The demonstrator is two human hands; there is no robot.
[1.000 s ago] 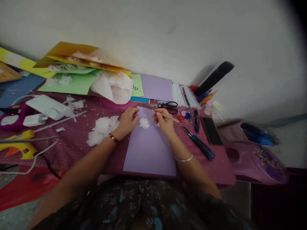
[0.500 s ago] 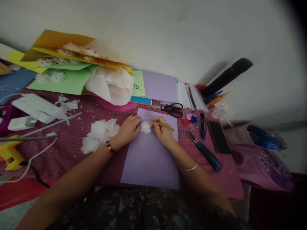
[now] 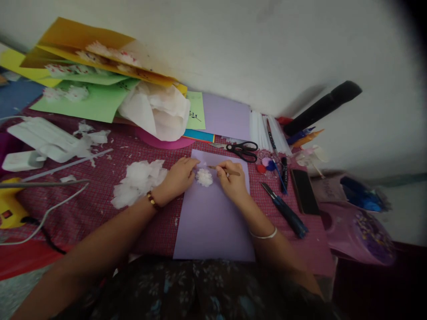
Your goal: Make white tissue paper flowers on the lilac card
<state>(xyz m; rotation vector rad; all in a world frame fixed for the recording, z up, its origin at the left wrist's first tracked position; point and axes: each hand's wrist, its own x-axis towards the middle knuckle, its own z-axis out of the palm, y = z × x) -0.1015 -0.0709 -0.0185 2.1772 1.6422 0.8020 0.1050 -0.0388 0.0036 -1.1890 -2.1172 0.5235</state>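
Note:
A white tissue-paper flower [image 3: 204, 177] lies on a sheet of purple paper [image 3: 213, 222]. My left hand [image 3: 182, 175] rests on the sheet's left edge beside the flower, fingers stretched out and holding nothing I can see. In my right hand [image 3: 233, 182], gripped like a pen, is a thin brown stick [image 3: 231, 171]; its tip points at the paper just above the flower. A pile of white tissue-paper pieces [image 3: 138, 182] sits on the checked cloth left of my left hand.
Black scissors [image 3: 245, 150], a blue-handled craft knife [image 3: 287, 213], a black phone [image 3: 304, 191] and small pots of paint [image 3: 267, 164] lie to the right. A yellow glue gun [image 3: 11, 209] with cables is at the left. Coloured cards [image 3: 90, 102] lean at the back left.
My right hand has moved slightly away from the flower, and the stick's tip now sits above it. My left fingers have shifted up along the paper. The view has tilted a little.

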